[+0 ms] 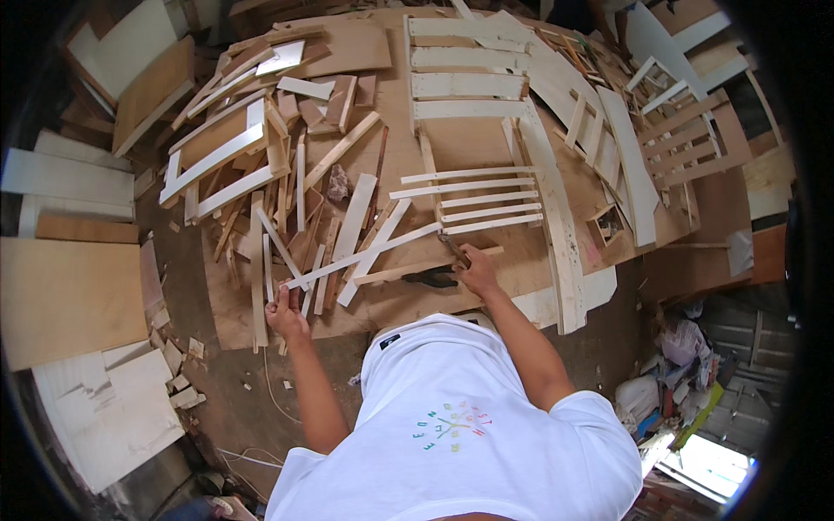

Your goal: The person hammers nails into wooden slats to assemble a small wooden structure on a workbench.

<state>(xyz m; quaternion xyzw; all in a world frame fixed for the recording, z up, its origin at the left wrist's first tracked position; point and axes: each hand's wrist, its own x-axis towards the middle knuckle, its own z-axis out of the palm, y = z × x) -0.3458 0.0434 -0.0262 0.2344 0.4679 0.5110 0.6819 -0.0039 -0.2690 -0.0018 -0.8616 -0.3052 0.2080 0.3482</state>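
Observation:
My left hand (287,316) is closed on the near-left end of a long, thin white wooden strip (365,253). The strip slants up to the right across the worktable (404,300). At its other end, my right hand (477,271) grips a dark metal hand tool (451,247), perhaps pincers, whose head meets the strip's tip. Just beyond lies a wooden frame with several narrow white slats (491,198) across it. A bare wooden batten (417,266) passes under my right hand, and a black object (432,278) I cannot make out lies beside it.
Loose wood strips (358,217) crowd the table's left half, with a white-edged frame (217,169) on top. A wide-slatted white panel (469,85) lies at the far side, and a long white board (560,234) runs down the right. Boards (69,291) stack at the left.

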